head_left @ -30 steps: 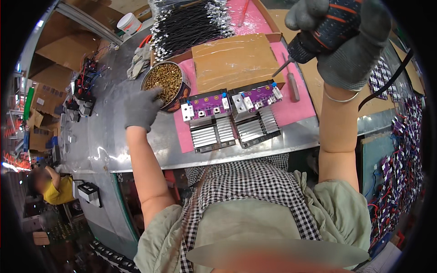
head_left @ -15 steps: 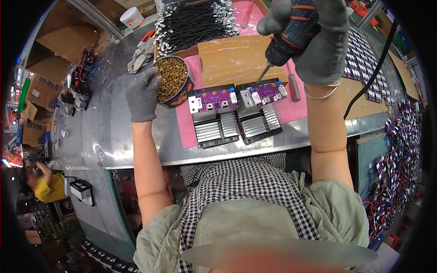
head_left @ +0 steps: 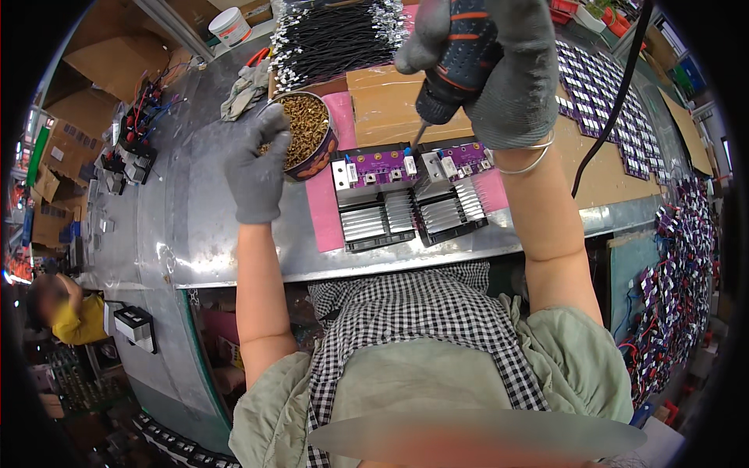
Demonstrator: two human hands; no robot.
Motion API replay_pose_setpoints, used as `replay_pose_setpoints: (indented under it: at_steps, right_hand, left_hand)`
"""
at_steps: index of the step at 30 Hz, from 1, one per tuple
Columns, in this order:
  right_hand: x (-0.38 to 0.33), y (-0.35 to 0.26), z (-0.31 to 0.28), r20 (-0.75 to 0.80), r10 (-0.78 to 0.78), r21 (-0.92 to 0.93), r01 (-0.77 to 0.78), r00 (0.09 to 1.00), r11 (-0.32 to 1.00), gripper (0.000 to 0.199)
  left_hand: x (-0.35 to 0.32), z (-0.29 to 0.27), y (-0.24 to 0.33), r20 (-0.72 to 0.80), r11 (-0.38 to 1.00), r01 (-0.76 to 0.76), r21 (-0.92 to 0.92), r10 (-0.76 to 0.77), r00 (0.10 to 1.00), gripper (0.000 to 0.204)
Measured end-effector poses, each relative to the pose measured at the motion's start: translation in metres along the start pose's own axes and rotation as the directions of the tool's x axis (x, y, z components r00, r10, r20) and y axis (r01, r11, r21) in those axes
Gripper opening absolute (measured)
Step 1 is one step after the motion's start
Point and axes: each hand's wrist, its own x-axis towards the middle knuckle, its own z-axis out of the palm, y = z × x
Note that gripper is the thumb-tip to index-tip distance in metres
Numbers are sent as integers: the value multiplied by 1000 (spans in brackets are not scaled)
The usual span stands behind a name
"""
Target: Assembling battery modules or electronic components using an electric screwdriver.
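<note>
A person works at a metal bench seen from above. The gloved right hand (head_left: 499, 70), top centre, is wrapped tight around an electric screwdriver (head_left: 456, 66), its bit pointing down toward two purple circuit boards (head_left: 413, 165) on finned heatsinks in the middle of the frame. The gloved left hand (head_left: 257, 168), upper left, reaches into a round bowl of brass screws (head_left: 308, 132), fingers curled (whether it pinches one cannot be told). This looks like the screw-fetching step; next, a screw must meet the bit squarely.
</note>
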Motion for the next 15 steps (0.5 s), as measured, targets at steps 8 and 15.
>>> replay_pose_setpoints:
  at_steps: [8,15]
  right_hand:
    - [2,-12,34,-159,91,31,-88,983,996,91]
    - [0,-29,46,-208,103,-117,-130,973,985,91]
  left_hand:
    - [-52,22,85,306,830,169,-532,2,952,79]
    - [-55,18,86,266,853,-42,-520,208,941,92]
